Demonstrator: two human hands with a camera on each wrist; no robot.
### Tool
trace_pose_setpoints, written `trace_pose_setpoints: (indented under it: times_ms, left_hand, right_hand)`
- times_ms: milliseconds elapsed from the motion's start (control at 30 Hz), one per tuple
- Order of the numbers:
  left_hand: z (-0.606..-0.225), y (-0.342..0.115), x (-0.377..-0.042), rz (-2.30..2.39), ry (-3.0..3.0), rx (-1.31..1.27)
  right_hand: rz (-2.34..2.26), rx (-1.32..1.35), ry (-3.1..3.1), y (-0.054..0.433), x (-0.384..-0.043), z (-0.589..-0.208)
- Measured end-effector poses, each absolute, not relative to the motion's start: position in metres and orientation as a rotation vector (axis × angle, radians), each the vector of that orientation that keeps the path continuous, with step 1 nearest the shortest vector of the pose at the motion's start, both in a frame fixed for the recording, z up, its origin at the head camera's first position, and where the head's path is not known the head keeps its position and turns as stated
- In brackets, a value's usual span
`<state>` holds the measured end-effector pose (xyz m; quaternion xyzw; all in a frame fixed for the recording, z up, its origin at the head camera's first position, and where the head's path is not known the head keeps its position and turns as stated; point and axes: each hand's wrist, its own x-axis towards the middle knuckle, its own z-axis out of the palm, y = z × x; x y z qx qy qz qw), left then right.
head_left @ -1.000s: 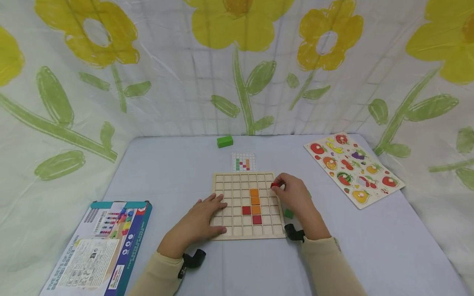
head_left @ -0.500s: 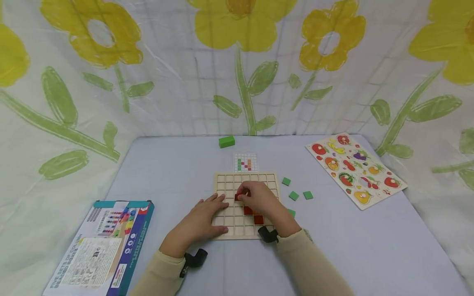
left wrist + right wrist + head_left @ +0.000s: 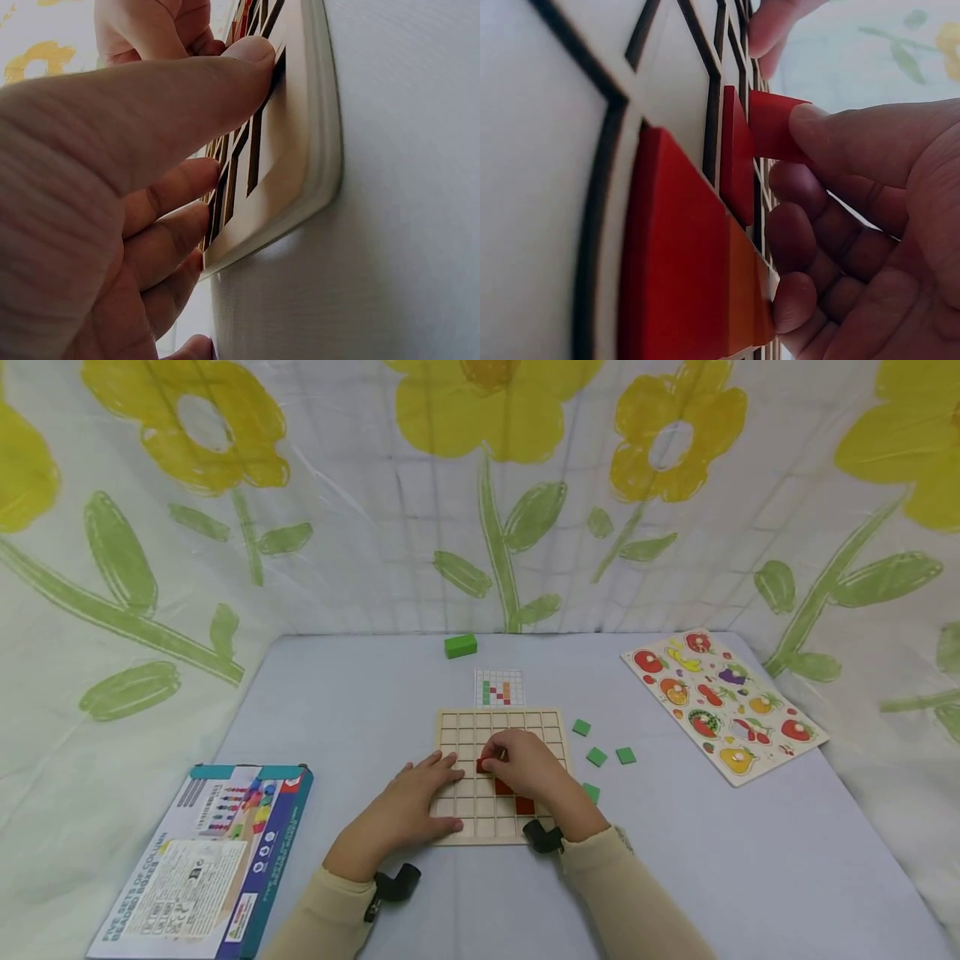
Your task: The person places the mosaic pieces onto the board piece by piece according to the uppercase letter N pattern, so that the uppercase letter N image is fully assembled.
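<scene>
A wooden grid board lies flat on the table. My right hand is over its middle, pinching a red square tile between thumb and fingers. In the right wrist view that tile stands on edge against the grid, just beyond another red tile. A nearer red tile sits in its cell, with orange tiles beside it. In the head view my right hand hides the orange ones. My left hand rests on the board's left edge, fingers spread and thumb on the near rim.
Several green tiles lie right of the board. Behind it are a small printed grid card with coloured squares and a green block. A fruit picture board lies at the back right, a cardboard box at the front left.
My right hand has carried the red tile from the board's right edge leftward to a middle cell, then stayed there, pressing slightly lower. The left hand has kept its place.
</scene>
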<state>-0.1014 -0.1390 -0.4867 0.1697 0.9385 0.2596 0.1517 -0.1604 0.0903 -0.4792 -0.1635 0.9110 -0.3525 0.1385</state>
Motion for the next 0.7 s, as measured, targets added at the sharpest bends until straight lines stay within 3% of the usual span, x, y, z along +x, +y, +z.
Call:
trace_pose_setpoints:
  times_ms: [700]
  left_hand:
    - [-0.4814,-0.1367,-0.0987,0.742,2.688,0.455]
  right_hand:
    - [-0.993,-0.492,2.675,0.0886,-0.1587,-0.4782]
